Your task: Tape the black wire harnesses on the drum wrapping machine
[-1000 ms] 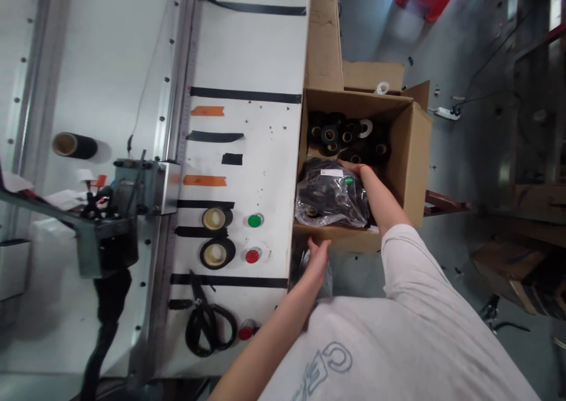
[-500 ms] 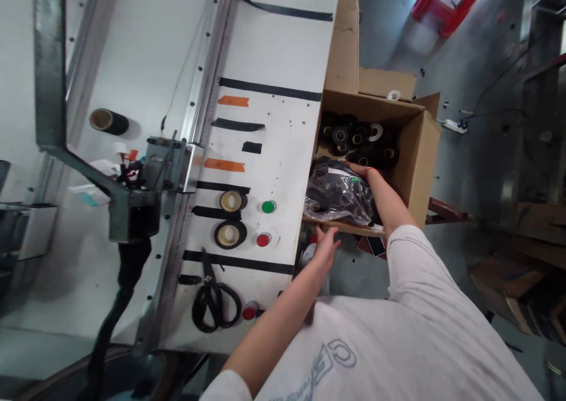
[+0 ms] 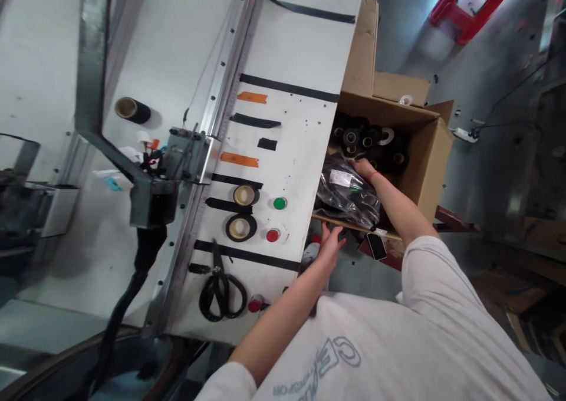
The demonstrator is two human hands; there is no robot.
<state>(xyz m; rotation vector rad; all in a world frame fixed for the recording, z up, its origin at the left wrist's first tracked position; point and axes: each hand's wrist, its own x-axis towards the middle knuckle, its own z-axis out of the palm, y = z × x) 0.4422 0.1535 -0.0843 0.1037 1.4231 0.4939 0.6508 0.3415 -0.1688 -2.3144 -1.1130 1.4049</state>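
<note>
My right hand (image 3: pixel 365 168) reaches into a cardboard box (image 3: pixel 431 162) and grips the upper edge of a clear plastic bag (image 3: pixel 340 180). Dark rolls show through the film, and a white label sits on top. Behind the bag, several black tape rolls (image 3: pixel 351 136) lie in the box. Just outside the box's near edge is my left hand (image 3: pixel 329 246), its fingers apart and nothing in it. Whether its fingertips touch the cardboard I cannot tell.
On the white worktable (image 3: pixel 305 47) to the left lie two tape rolls (image 3: pixel 241 227), black scissors (image 3: pixel 221 289) and tape strips. A green button (image 3: pixel 279 203) and red buttons line its edge. A metal arm (image 3: pixel 92 65) stands further left. A red stool (image 3: pixel 469 6) is on the floor.
The view has shifted, so the table and box appear further right. My right hand has closed on the bag's upper edge, and the bag's film and label have shifted. My left hand stays beside the box.
</note>
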